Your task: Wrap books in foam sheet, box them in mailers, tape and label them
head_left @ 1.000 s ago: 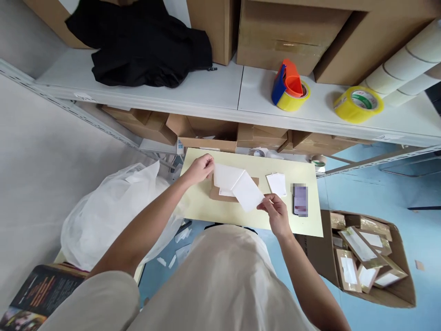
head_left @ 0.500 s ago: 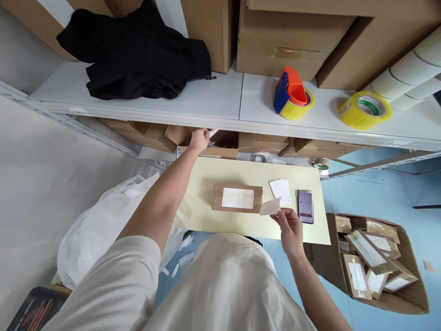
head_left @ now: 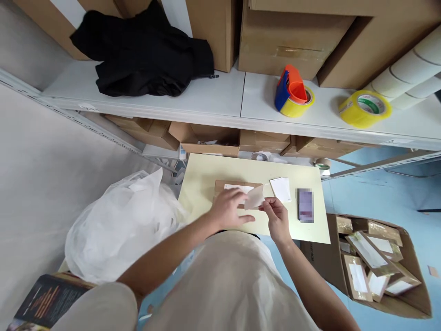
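Observation:
Between thumb and fingers, my right hand [head_left: 276, 217] pinches a small pale slip of paper [head_left: 254, 197] by its right edge. My left hand [head_left: 229, 209] is just left of the slip, thumb and fingers apart, with nothing in it. Behind both lies a small brown cardboard box [head_left: 220, 185] with a white label on top, partly covered by my left hand and the slip. A stack of white labels [head_left: 281, 189] rests right of the box on the pale yellow table [head_left: 196, 172]. Farther right lies a phone [head_left: 305, 205].
An open carton [head_left: 411, 257] of labelled boxes stands at the right. A white plastic bag [head_left: 113, 230] bulges at the left. On the shelf [head_left: 223, 99] above are a black garment [head_left: 148, 55], a tape dispenser [head_left: 292, 94] and a yellow tape roll [head_left: 365, 109]. An open box [head_left: 210, 149] sits below it.
My left hand has come back from the open box under the shelf to the slip, without the white piece it held there. My right hand has moved the slip left, over the small box.

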Available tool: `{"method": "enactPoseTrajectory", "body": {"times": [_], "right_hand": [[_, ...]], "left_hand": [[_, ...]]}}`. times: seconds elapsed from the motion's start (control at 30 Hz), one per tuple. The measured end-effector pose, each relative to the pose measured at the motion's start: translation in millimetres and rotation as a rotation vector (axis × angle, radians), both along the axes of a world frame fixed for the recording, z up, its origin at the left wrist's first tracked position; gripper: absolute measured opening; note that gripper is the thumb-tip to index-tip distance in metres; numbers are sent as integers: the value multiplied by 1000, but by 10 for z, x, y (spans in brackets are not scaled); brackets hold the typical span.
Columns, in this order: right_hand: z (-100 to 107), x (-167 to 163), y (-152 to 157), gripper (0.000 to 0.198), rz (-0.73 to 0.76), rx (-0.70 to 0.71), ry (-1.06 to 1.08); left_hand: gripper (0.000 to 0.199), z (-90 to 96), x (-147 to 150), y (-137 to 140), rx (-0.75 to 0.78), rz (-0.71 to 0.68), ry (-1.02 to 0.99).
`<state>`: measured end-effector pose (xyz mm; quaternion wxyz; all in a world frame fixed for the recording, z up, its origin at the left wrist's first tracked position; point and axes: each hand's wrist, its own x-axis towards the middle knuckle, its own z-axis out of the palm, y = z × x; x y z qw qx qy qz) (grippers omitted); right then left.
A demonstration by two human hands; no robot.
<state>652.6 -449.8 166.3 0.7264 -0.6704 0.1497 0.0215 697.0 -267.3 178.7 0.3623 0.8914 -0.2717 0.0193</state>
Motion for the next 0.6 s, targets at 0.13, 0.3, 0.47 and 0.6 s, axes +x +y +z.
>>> {"method": "enactPoseTrajectory", "body": {"times": [0.13,0.3,0.47,0.6], "right_hand": [[0,-10,105,25,74,46,-13],[-13,-126,118,28,274,148,-67],[-16,-199,-73,37,78,-245,-221],[-101,-126,-224,48,-70,-445,-146]], "left_hand": [[8,3,-440,-186,55,133,-97],[19,-32,-480,-88,-42,194,-110],[9,-44,-498,81,-424,396,213],[14,-84,-504,191,-613,440,483]]}}
